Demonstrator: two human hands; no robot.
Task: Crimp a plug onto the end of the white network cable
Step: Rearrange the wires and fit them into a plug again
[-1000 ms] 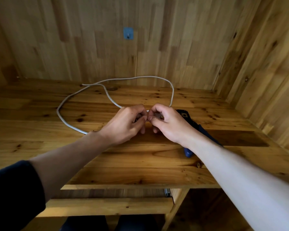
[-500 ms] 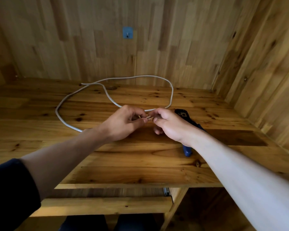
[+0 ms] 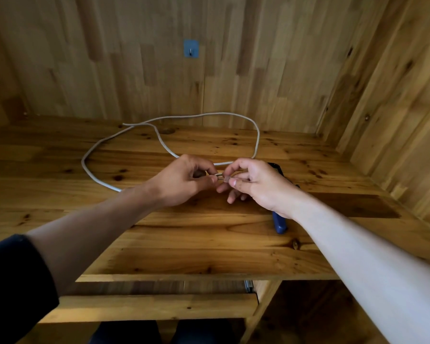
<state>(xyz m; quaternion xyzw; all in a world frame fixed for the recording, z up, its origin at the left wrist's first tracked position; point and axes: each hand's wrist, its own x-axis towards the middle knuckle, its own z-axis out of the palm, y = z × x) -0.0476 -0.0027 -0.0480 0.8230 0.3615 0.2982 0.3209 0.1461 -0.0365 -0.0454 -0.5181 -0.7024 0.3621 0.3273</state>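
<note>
The white network cable [image 3: 124, 135] lies in a wide loop on the wooden desk [image 3: 209, 244]. My left hand [image 3: 181, 182] pinches the cable's end, and short bare wires [image 3: 219, 175] stick out from its fingertips toward the right. My right hand [image 3: 253, 184] pinches a small clear plug [image 3: 226, 179] between thumb and forefinger, right at the wire tips. A crimping tool [image 3: 279, 223] with blue handles lies on the desk, mostly hidden under my right hand and wrist.
Wooden walls close the desk in at the back and on the right. A small blue hook plate [image 3: 191, 48] sits on the back wall. Below the desk's front edge there is a wooden drawer front [image 3: 154, 306].
My hands have drawn slightly apart, so the bare wire ends and the plug now show between the fingertips. The cable loop and the tool lie as before.
</note>
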